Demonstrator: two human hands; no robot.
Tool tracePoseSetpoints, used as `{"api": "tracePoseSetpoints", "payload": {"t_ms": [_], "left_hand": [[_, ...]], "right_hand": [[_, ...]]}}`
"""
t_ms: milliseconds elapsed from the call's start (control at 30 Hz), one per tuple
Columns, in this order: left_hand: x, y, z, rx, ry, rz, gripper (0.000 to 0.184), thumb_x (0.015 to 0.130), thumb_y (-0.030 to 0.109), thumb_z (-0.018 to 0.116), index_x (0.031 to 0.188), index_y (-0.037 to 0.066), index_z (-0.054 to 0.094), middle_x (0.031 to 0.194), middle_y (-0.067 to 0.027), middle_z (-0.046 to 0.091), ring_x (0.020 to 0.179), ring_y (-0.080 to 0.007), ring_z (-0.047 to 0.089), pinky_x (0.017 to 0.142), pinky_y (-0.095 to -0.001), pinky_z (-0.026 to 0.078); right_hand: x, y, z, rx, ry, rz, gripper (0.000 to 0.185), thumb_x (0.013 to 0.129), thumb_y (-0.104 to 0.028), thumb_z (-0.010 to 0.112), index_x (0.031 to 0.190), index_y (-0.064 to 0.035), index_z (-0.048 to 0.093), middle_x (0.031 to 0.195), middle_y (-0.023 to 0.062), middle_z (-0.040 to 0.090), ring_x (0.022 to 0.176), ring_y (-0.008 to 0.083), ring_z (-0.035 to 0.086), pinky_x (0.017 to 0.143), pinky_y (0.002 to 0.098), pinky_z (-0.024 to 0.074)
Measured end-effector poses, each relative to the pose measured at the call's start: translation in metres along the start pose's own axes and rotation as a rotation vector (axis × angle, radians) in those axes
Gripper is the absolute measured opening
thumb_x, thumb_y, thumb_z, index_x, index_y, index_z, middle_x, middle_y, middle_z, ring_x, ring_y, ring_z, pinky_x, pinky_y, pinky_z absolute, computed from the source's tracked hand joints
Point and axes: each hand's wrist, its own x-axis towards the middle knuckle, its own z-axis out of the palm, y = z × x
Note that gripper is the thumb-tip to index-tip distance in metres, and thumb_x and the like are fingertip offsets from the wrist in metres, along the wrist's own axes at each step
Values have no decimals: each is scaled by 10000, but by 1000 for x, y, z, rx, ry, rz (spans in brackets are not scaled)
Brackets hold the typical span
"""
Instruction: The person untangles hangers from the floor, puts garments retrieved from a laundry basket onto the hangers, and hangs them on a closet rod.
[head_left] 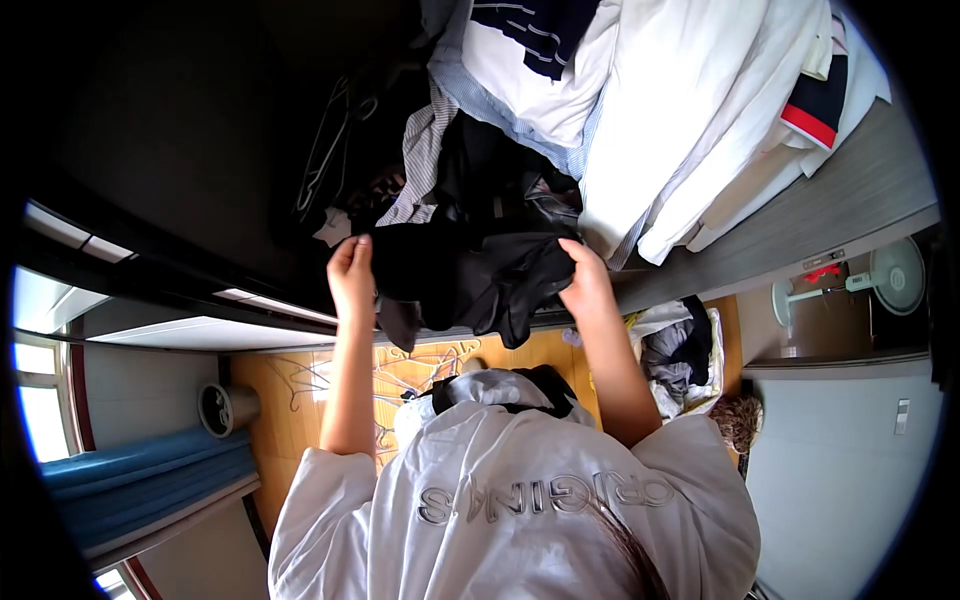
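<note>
Head view: left hand (351,277) and right hand (587,282) both closed on black garment (450,268), gripping opposite ends. Garment stretched between hands, near white clothes (680,85). Wire hangers (400,376) on wooden floor (268,415) below.

garment (465,275) before clothes (680,90) in wardrobe (850,165) | hangers (405,381) on floor (270,440) | basket (716,352) right of hangers | bin (240,408) left
</note>
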Motion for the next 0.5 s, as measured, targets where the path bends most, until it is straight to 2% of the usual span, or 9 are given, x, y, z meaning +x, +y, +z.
{"api": "tracePoseSetpoints", "payload": {"t_ms": [100,133,167,200,233,300,333,433,500], "left_hand": [[-31,-3,38,10,-51,-3,256,824,169,544,622,17,506,549,97,327,512,-12,238,440,-195,178],[-40,5,42,60,-155,-53,287,821,166,549,592,7,485,548,93,337,518,-21,244,445,-201,197],[-45,0,49,110,-164,-72,318,821,166,549,574,-10,453,536,62,347,531,-36,249,451,-211,217],[-47,-19,54,196,-192,85,287,817,160,546,622,-43,495,528,1,393,512,-71,315,456,-239,271],[-55,-19,63,258,-200,250,205,796,142,556,720,-48,564,540,-79,432,505,-153,404,471,-276,322],[-73,-16,69,472,-350,337,154,753,118,577,819,-19,604,613,-141,485,558,-255,490,524,-312,381],[-81,-16,72,512,-392,370,152,734,112,581,823,-7,610,647,-157,491,591,-284,499,554,-327,396],[-88,-23,68,697,-511,464,202,685,108,587,870,34,616,842,-203,512,760,-353,505,672,-383,428],[-91,-25,65,709,-555,584,243,677,119,595,906,40,603,932,-217,502,809,-360,499,709,-377,430]], "right_hand": [[-8,40,12,96,84,-2,202,794,-112,502,968,-8,514,932,83,573,851,201,555,765,315,442],[-5,60,8,90,133,32,228,810,-142,495,1001,-17,501,965,77,560,874,189,543,776,308,432],[-6,78,6,86,183,64,254,825,-172,488,1034,-27,488,999,72,548,897,177,530,788,301,422],[-21,86,24,20,201,69,277,839,-202,470,1056,-30,478,1013,68,539,909,166,521,796,296,414],[-35,90,41,-47,217,72,301,853,-233,453,1077,-34,469,1028,63,531,920,155,513,804,290,406],[-39,109,37,1,176,90,307,863,-284,441,1052,-48,494,1030,50,541,933,162,511,819,288,399],[-49,99,53,-1,218,114,304,869,-291,426,1053,-57,492,1036,38,527,958,152,489,832,280,382],[-40,87,43,142,3,195,327,839,-350,467,1006,-72,508,987,33,533,920,149,492,819,286,383],[-33,87,34,-27,60,187,243,802,-255,535,954,-65,530,935,40,548,869,149,506,765,285,399]]}}
